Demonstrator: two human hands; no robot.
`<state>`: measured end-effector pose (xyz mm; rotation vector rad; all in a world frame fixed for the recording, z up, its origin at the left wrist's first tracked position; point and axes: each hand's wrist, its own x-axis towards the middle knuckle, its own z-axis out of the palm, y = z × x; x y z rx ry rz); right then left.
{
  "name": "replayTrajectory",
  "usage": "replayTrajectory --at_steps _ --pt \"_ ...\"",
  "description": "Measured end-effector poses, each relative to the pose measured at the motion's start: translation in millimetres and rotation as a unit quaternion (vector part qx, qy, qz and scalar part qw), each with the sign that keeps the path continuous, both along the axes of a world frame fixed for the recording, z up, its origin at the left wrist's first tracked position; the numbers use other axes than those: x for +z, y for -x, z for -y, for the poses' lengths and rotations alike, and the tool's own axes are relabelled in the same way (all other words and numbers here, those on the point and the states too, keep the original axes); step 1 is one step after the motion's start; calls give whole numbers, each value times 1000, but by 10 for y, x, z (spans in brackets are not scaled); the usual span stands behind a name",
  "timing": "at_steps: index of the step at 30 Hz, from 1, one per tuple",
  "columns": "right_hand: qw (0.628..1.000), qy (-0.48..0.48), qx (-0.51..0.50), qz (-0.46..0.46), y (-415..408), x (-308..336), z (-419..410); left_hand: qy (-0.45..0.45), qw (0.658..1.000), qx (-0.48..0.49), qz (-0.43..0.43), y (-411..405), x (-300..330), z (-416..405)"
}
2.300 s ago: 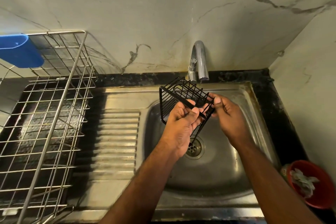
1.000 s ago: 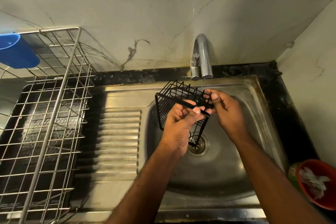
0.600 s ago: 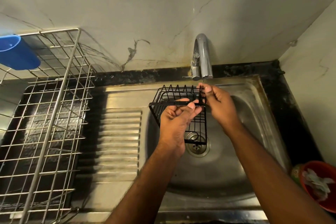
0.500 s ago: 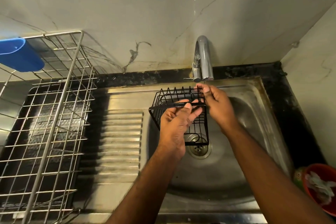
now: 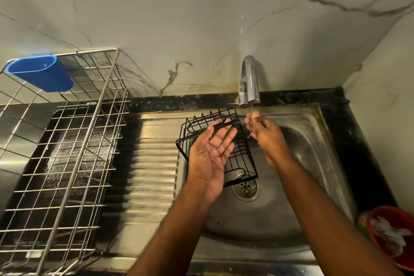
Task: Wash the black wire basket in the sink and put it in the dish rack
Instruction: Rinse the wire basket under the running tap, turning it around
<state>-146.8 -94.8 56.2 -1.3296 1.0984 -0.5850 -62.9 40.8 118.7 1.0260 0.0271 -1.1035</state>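
Mid-rinse: my left hand (image 5: 212, 152) spread flat, propping the black wire basket (image 5: 215, 141) tilted over the sink (image 5: 313, 141), right hand (image 5: 266, 132) loosely curled under the tap (image 5: 249, 83) trickle, next regrip, carry to dish rack (image 5: 67, 152).

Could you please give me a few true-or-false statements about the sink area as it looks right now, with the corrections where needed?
1. The black wire basket is over the sink, not in the dish rack. True.
2. The right hand is gripping the basket's rim. False: its fingers are under the thin stream from the faucet, apart from the basket.
3. The left hand is palm up with straight fingers against the basket. True.
4. A blue plastic cup lies in the sink basin. False: it hangs on the dish rack's back corner.
5. The red bowl is at the lower right, beside the sink. True.
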Motion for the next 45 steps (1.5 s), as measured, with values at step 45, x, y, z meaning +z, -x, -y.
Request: replayTrajectory --at_steps 45 --pt "979 107 50 -166 518 97 -244 -184 880 -92 427 66 -119 -447"
